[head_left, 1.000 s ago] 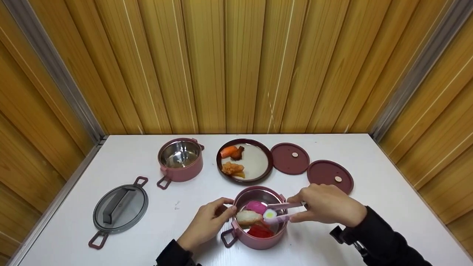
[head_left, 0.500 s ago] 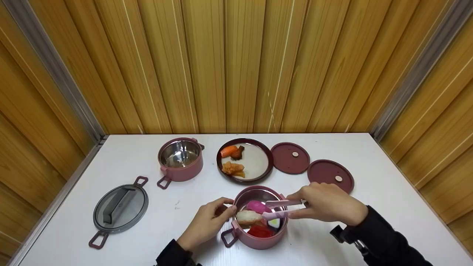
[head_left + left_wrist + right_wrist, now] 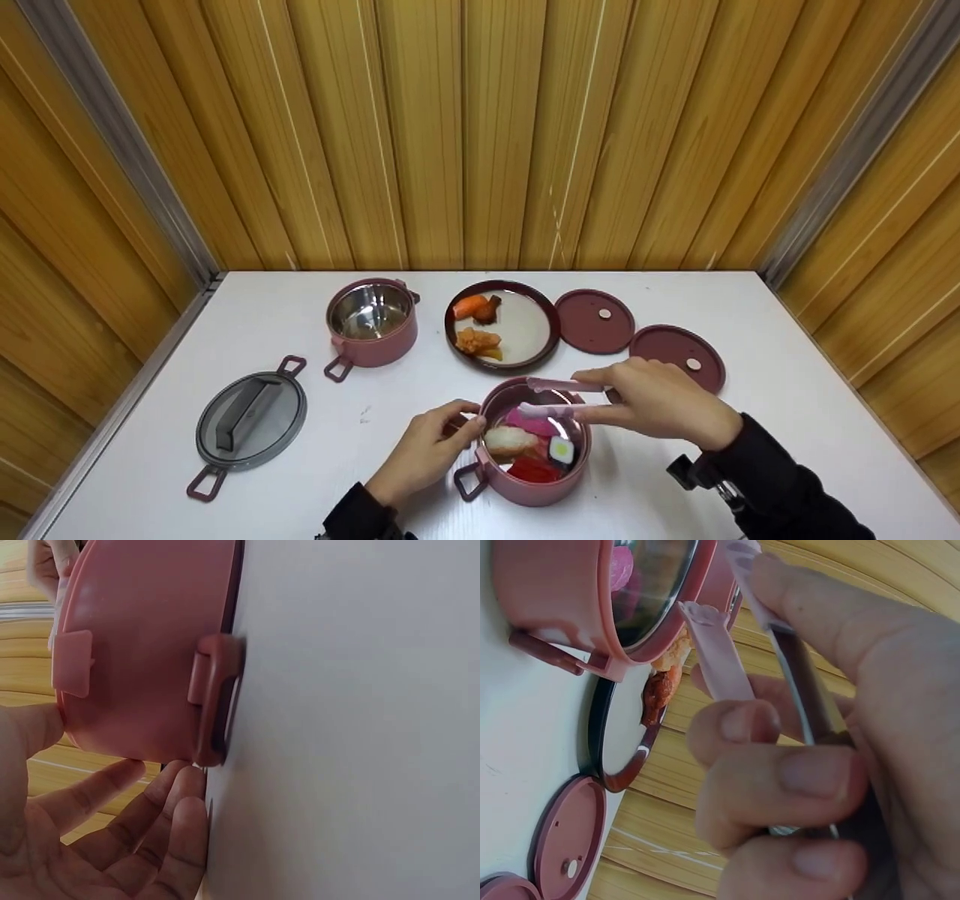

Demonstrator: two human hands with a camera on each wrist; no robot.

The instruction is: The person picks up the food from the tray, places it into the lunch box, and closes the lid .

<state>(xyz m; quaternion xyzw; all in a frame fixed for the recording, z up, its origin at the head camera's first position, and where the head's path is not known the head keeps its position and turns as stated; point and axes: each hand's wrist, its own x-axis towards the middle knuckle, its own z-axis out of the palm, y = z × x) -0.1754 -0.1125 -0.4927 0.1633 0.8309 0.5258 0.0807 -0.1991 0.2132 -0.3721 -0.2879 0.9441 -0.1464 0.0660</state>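
Note:
My left hand [image 3: 427, 450] touches the near-left outside of a pink pot [image 3: 529, 493] with a steel inside. In the left wrist view, its thumb is at the rim and its other fingertips lie against or close to the wall. My right hand [image 3: 656, 397] grips pink-tipped tongs [image 3: 551, 411], held above the pot with their tips apart and nothing between them. Inside the pot lie a sushi roll piece [image 3: 561, 450] with a yellow-green centre, a whitish oblong food piece [image 3: 510, 441], a magenta piece [image 3: 532, 422] and a red piece [image 3: 534, 470].
Behind stands a second pink pot [image 3: 373, 349]. Beside it a dark-rimmed plate [image 3: 529, 330] bears several food pieces, including a drumstick [image 3: 487, 310]. Two maroon lids [image 3: 589, 334] lie to the right. A grey lid with handles [image 3: 281, 420] lies at left on the white table [image 3: 337, 465].
The tongs have let go of the sushi roll piece, which now lies in the pot's right side. My right hand has lifted the tongs up and away, toward the pot's far rim.

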